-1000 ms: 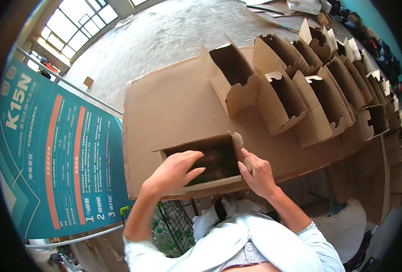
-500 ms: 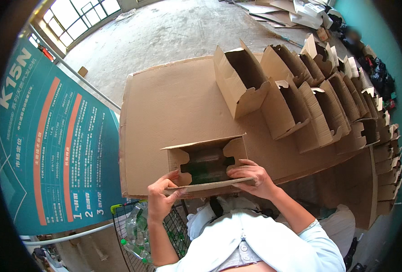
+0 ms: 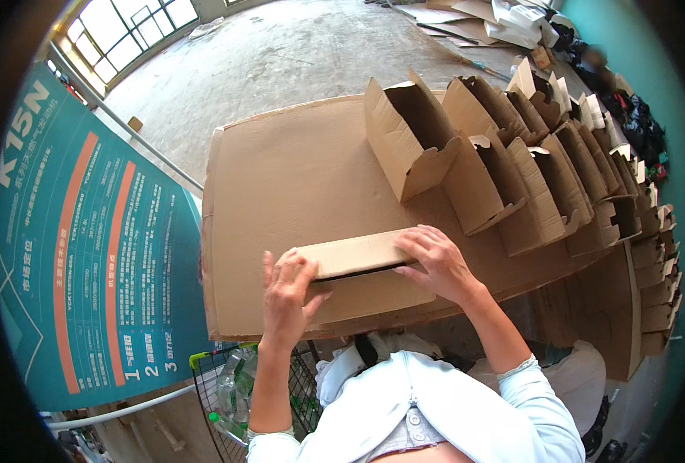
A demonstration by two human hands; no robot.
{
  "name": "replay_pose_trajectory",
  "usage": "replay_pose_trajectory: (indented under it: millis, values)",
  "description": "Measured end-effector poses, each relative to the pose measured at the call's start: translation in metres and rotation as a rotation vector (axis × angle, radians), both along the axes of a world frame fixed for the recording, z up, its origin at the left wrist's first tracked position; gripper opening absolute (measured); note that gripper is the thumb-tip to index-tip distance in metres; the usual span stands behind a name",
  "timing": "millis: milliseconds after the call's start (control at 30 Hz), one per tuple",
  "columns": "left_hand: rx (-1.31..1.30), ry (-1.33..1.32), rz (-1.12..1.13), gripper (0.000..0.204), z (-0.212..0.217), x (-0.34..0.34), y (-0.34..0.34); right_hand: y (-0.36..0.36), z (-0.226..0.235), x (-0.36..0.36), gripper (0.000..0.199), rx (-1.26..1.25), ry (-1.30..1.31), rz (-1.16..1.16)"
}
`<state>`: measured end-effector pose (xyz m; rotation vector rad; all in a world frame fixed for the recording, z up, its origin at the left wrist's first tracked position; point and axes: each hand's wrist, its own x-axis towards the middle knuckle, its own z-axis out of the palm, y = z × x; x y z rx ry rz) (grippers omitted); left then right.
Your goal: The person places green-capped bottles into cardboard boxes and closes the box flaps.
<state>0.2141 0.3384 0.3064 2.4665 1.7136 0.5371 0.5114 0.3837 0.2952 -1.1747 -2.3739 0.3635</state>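
Observation:
A small cardboard box (image 3: pixel 377 297) lies near the front edge of the large cardboard surface (image 3: pixel 280 166). A narrow flap (image 3: pixel 350 255) bends over its far side, with a dark slit under the flap's near edge. My left hand (image 3: pixel 288 297) is at the flap's left end, fingertips on it and thumb over the front panel. At the right end my right hand (image 3: pixel 439 262) grips the flap, fingers on top and thumb below. The inside of the box is hidden.
Several open-topped cardboard boxes (image 3: pixel 412 139) stand in rows to the right. A teal printed banner (image 3: pixel 103 255) leans along the left side. Below the front edge is a black wire basket (image 3: pixel 223 393) with plastic bottles. Flat cardboard (image 3: pixel 458 31) lies far back.
The box was open with dark green glass showing inside; now the flap covers the opening. Both hands have moved up and away from me, from the near edge onto the flap.

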Motion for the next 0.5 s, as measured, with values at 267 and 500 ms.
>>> replay_pose_trajectory:
  millis: [267,500]
  values:
    - [-0.16,-0.006,-0.226,0.101,0.0,-0.005,0.016,-0.059,0.002,0.001,0.096,-0.218,-0.209,-0.114]
    - [-0.224,0.135,-0.267,0.095,0.006,-0.012,0.007,-0.031,-0.032,-0.002,0.096,-0.219,-0.17,-0.05]
